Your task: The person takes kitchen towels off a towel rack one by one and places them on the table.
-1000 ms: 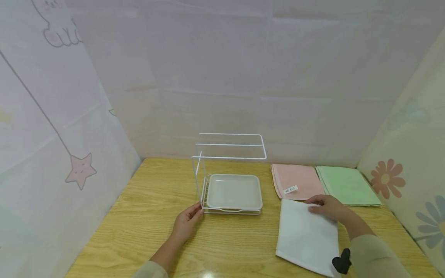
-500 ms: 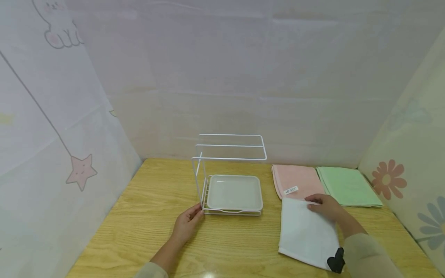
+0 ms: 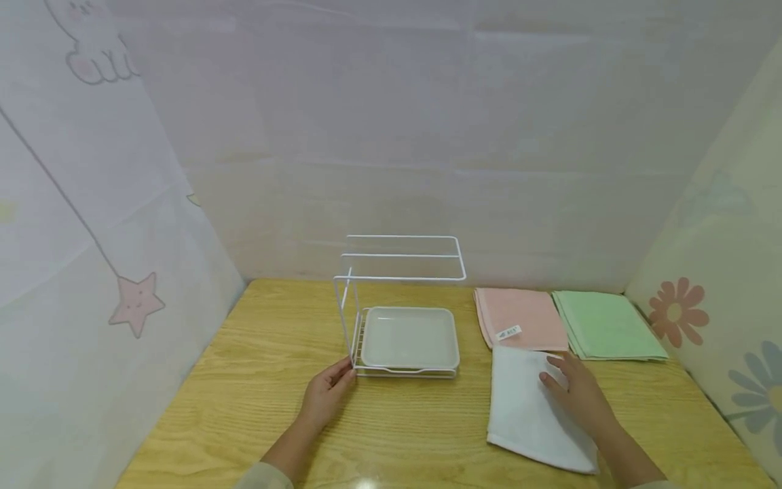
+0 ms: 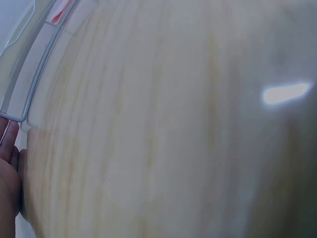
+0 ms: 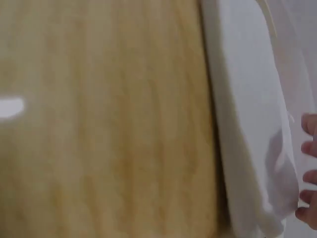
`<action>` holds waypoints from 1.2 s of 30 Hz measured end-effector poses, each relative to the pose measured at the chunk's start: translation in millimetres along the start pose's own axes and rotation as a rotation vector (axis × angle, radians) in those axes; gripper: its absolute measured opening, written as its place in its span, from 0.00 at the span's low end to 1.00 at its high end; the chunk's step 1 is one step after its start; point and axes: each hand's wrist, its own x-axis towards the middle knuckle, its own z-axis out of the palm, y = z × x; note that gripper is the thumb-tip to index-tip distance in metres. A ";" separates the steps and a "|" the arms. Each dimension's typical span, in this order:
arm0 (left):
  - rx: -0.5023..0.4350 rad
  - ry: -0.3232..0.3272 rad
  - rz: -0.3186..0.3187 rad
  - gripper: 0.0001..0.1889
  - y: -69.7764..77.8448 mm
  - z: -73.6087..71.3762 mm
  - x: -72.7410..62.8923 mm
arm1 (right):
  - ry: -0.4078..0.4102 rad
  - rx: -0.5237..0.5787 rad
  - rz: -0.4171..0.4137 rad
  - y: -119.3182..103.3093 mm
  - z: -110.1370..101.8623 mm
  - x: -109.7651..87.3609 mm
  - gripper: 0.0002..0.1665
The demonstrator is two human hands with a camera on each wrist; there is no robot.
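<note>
A white wire rack [image 3: 400,278] stands on the table, its open top bars above a shallow off-white tray [image 3: 411,337]. At the rack's front left corner my left hand [image 3: 324,397] holds the frame between thumb and fingers. The left wrist view catches the fingers at the corner of the rack [image 4: 41,67] along its left edge. My right hand [image 3: 577,394] lies over the right side of a folded white towel [image 3: 525,418], fingers loosely spread. In the right wrist view the fingertips appear at the right edge, beyond the thick folded towel [image 5: 242,84].
Behind the white towel lies a folded pink towel [image 3: 525,316] with a small label. A folded green towel [image 3: 611,326] sits to its right. Fabric walls [image 3: 391,136] with printed figures enclose the wooden table [image 3: 275,326] at the back and sides.
The white towel has shifted slightly away from me. My right hand has let go of its far edge and drawn back a little, fingers loosening. The left hand stays at the rack.
</note>
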 end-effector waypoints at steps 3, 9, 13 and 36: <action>-0.006 0.005 0.006 0.19 -1.2 -0.9 1.0 | 0.017 -0.124 0.058 -19.9 10.7 -15.9 0.33; -0.013 0.015 0.008 0.18 -0.4 -1.7 1.0 | -0.103 -0.110 0.190 -39.0 38.2 -32.7 0.52; -0.015 0.021 -0.009 0.18 1.1 -2.0 1.2 | -0.137 -0.085 0.214 -35.2 50.9 -33.2 0.61; -0.045 -0.004 -0.046 0.22 5.7 -6.7 -1.3 | 0.014 -0.183 -0.048 -7.8 45.9 -25.3 0.47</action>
